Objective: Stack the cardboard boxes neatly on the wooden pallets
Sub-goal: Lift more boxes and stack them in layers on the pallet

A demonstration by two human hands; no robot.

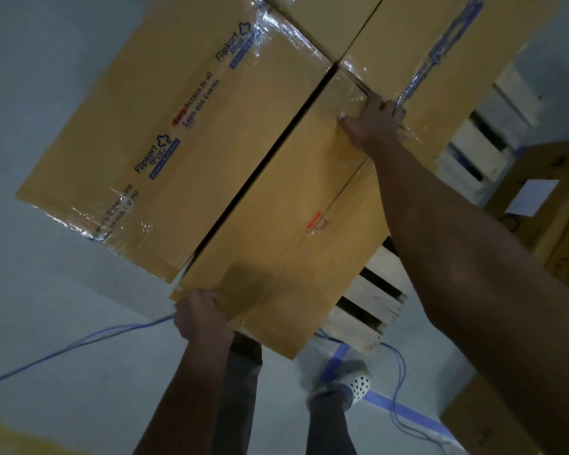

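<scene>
Two hands: both on one plain box (286,208), one at each end (arms stretched out over it).
Left hand (201,315): grips the near corner of the plain box; fingers curled round the corner edge, tips hidden under the cardboard.
Right hand (373,123): on the far end of the same box; fingers hooked over the far edge, thumb flat on the top face.
Plain box: brown, sealed with clear tape, small orange sticker on top; lies over the wooden pallet (375,297), near end sticking out past the slats. Cannot tell whether it rests fully or is partly carried.
Printed box (165,126): just beside the plain box on its left, long sides parallel, a narrow dark gap between them; blue and red lettering on top.
Taped box (440,44): beyond the right hand, a blue-printed tape strip along its top; touches the far end of the plain box.
Side boxes (555,208): on the right, well apart from the stack; one carries a white label.
Floor (63,290): grey; blue cable (79,343) trails across it, blue tape line (401,410) near the pallet corner.
Shoe (358,384): white, perforated, beside the tape line.
</scene>
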